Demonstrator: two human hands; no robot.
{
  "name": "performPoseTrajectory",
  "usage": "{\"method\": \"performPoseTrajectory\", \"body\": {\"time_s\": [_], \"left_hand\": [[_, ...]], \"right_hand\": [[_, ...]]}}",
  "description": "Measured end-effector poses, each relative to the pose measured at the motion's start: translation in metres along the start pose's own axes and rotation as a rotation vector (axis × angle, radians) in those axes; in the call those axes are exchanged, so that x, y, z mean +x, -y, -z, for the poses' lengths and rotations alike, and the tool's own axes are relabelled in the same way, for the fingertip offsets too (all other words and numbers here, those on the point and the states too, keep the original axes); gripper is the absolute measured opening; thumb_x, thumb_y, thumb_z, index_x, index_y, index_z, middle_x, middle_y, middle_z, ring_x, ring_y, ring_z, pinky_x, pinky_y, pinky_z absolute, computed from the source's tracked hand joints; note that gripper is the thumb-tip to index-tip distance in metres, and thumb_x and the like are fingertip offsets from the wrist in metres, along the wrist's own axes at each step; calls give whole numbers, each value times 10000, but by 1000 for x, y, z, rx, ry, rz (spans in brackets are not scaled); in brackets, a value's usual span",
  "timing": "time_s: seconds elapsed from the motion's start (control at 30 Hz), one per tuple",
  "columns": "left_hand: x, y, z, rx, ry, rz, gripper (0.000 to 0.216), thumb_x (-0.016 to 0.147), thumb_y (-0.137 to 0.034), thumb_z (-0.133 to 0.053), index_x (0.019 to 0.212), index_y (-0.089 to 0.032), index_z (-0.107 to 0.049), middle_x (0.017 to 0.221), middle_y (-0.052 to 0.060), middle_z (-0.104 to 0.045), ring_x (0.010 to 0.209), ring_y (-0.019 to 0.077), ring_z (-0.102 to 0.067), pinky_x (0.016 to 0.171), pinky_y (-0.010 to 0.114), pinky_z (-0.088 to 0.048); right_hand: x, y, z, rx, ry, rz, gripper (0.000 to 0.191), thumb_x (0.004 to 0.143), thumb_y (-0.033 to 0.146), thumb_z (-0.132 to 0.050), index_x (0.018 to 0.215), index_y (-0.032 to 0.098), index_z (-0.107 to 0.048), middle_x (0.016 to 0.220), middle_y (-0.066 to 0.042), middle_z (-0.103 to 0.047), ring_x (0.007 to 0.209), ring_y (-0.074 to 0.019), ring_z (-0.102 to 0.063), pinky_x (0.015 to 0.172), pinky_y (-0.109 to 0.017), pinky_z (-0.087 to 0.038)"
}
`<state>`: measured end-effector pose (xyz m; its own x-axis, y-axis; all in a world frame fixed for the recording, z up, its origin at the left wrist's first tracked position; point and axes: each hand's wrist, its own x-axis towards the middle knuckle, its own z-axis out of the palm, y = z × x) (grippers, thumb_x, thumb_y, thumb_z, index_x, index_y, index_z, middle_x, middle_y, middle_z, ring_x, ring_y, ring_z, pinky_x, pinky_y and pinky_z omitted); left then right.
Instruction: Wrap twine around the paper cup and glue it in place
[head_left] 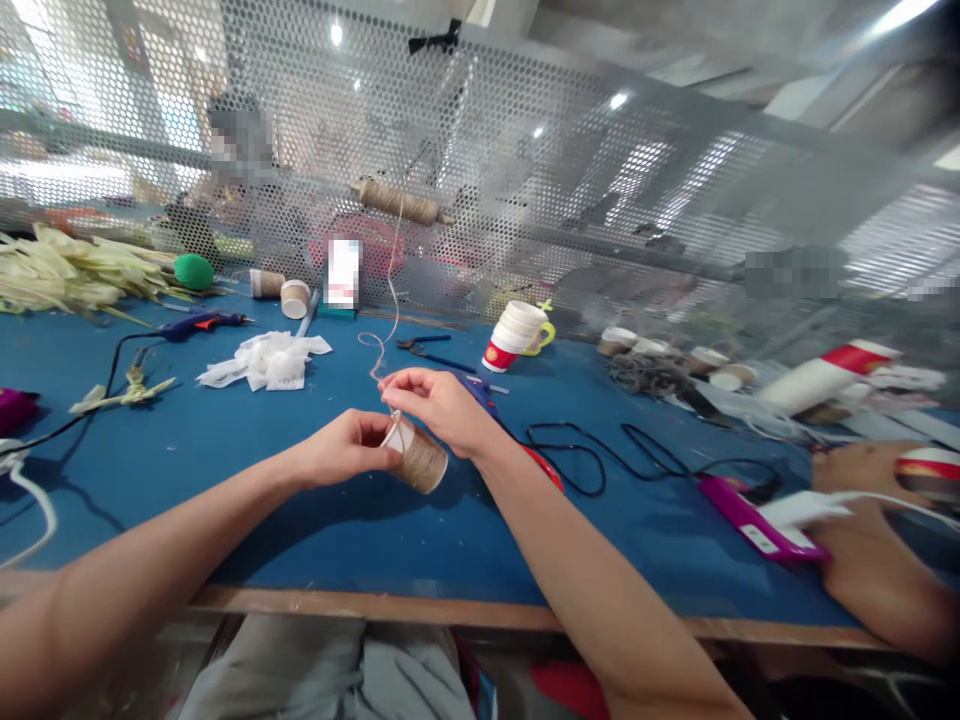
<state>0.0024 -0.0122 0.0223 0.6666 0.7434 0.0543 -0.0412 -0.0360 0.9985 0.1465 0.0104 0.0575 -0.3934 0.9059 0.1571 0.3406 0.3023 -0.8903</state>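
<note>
My left hand (356, 445) grips the rim of a paper cup (424, 462) wrapped in brown twine, tilted on its side just above the table. With its fingertips pinched, my right hand (431, 400) holds the twine (393, 300) at the cup's mouth. That strand runs up, with a loose loop, to a twine spool (397, 202) hanging at the mesh screen. Behind my right hand lies a blue glue gun (478, 388), partly hidden by the hand and forearm.
Pliers (431, 350) lie beyond my hands, near stacked paper cups (514, 335). White scraps (266, 360), another glue gun (202, 323) and wrapped cups (295, 298) are left. A purple power strip (761, 520), black cable (577, 450) and a co-worker's arm (877, 560) are right.
</note>
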Motion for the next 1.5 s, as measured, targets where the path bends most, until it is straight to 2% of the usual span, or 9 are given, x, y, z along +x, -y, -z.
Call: {"method": "performPoseTrajectory", "body": {"time_s": [0.17, 0.3, 0.43, 0.53, 0.73, 1.0, 1.2, 1.33, 1.5], "left_hand": [[0, 2, 0, 6, 34, -7, 156, 653, -212, -573, 754, -95, -589, 690, 8, -574, 644, 117, -498, 654, 233, -380], [2, 2, 2, -80, -29, -10, 176, 647, -210, -593, 785, -101, -592, 741, 18, -597, 691, 122, -525, 715, 250, -393], [4, 3, 4, -82, -114, -43, 178, 640, -210, -604, 780, -100, -592, 743, 14, -601, 690, 116, -524, 722, 245, -389], [4, 4, 5, -51, -149, -65, 185, 642, -231, -606, 769, -97, -590, 725, 13, -595, 680, 117, -517, 703, 241, -383], [4, 2, 6, -17, -180, -76, 199, 630, -260, -616, 742, -100, -581, 703, 15, -585, 667, 124, -517, 683, 248, -388], [6, 5, 12, 63, -149, -107, 213, 654, -273, -578, 766, -91, -586, 715, 12, -569, 671, 122, -508, 674, 240, -384], [7, 7, 19, 165, -186, -132, 183, 684, -247, -539, 777, -95, -580, 696, 3, -554, 660, 112, -498, 653, 227, -382], [9, 7, 21, 136, -184, -96, 188, 656, -235, -562, 785, -101, -585, 731, 18, -587, 707, 137, -528, 713, 259, -403], [10, 8, 22, 77, -151, -32, 220, 620, -208, -588, 814, -105, -606, 769, 31, -618, 740, 157, -550, 753, 286, -412]], "right_hand": [[24, 1, -3, -213, 140, -46, 88, 672, 212, -551, 693, 136, -590, 682, -19, -621, 618, -99, -553, 604, -228, -441], [38, -15, 27, -490, -118, -239, 186, 758, 290, -456, 785, 162, -587, 734, -33, -645, 593, -95, -582, 520, -191, -440], [36, -46, 73, -710, -326, -417, 181, 737, 255, -482, 756, 106, -583, 768, -145, -637, 732, -205, -604, 588, -265, -436], [31, -70, 91, -816, -330, -551, 116, 623, 186, -596, 682, 86, -591, 776, -203, -630, 797, -285, -591, 618, -308, -425], [29, -94, 93, -889, -320, -654, 260, 561, 193, -633, 799, 91, -599, 885, -202, -619, 839, -278, -584, 606, -281, -417], [20, -89, 96, -759, -342, -599, 108, 583, 234, -580, 557, 129, -572, 583, -105, -605, 667, -238, -591, 550, -277, -407], [-1, -44, 81, -499, -424, -369, 232, 676, 211, -484, 891, 140, -533, 712, -40, -607, 641, -129, -568, 546, -220, -432], [-25, -14, 68, -57, -288, -284, 192, 634, 300, -585, 719, 143, -515, 545, -2, -530, 475, -97, -493, 468, -230, -417], [-43, -3, 53, 16, -120, -213, 175, 680, 266, -545, 785, 126, -549, 539, 5, -528, 447, -80, -464, 432, -217, -389]]}}
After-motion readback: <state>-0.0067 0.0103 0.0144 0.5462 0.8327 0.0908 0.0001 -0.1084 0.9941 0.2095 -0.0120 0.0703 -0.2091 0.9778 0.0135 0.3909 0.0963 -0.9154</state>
